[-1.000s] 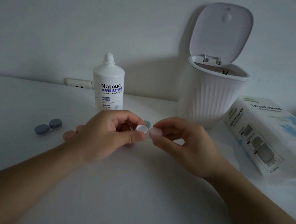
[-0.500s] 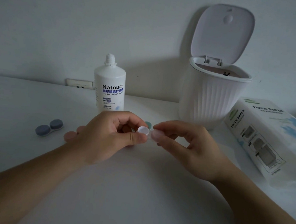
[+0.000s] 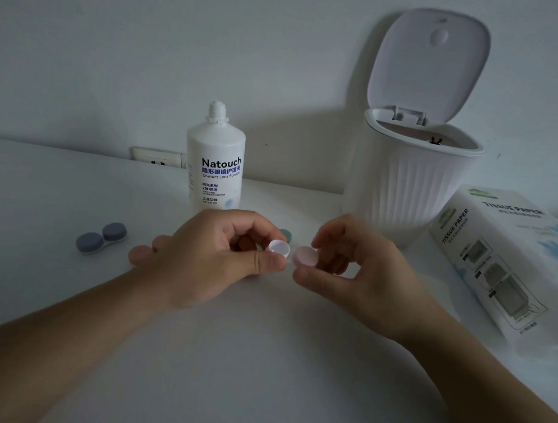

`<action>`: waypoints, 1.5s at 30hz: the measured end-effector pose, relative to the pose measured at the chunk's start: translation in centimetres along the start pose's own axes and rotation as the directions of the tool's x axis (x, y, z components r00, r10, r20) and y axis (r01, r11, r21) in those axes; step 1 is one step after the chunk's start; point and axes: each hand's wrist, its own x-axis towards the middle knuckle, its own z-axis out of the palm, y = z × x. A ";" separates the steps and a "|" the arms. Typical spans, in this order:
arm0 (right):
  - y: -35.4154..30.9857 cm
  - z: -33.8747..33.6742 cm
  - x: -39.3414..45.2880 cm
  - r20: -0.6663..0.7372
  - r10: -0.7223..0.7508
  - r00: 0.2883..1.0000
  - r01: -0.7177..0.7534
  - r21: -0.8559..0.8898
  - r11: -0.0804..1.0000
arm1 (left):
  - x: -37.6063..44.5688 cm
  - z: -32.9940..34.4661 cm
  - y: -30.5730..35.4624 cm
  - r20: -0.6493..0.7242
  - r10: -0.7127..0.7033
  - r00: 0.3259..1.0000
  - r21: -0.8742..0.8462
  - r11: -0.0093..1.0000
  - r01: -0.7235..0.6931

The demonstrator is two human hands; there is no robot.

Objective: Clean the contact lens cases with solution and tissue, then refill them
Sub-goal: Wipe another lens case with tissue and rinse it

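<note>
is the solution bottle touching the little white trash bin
Apart. The head view shows the contact lens solution bottle standing well left of the ribbed white trash bin, with a wide strip of bare table and wall between them.

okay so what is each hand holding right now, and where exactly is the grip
The left hand holds a white lens case, thumb and fingers on the open well's sides. The right hand pinches a pink cap by its rim.

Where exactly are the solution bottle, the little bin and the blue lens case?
solution bottle [image 3: 213, 170]: head view, on its printed label.
bin [image 3: 400, 186]: head view, on its ribbed front wall.
blue lens case [image 3: 102, 237]: head view, between its two round caps.
</note>
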 end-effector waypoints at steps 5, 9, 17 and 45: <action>-0.2 -0.5 -0.1 0.084 -0.003 0.996 -0.002 0.063 0.998 | 0.0 0.0 0.2 -0.011 0.006 1.000 0.003 1.000 -0.006; -0.3 -0.1 0.0 0.037 0.005 0.999 -0.007 0.074 0.997 | 0.0 0.1 0.3 0.000 -0.004 1.000 0.004 1.000 0.004; -0.4 -0.3 -0.2 0.100 0.010 0.995 -0.022 0.117 0.993 | 0.0 -0.1 0.2 0.004 -0.011 1.000 0.007 1.000 0.011; 0.4 0.1 -0.1 0.078 -0.007 0.997 -0.001 0.106 0.994 | -0.2 0.1 0.0 0.013 0.014 1.000 0.062 0.998 -0.015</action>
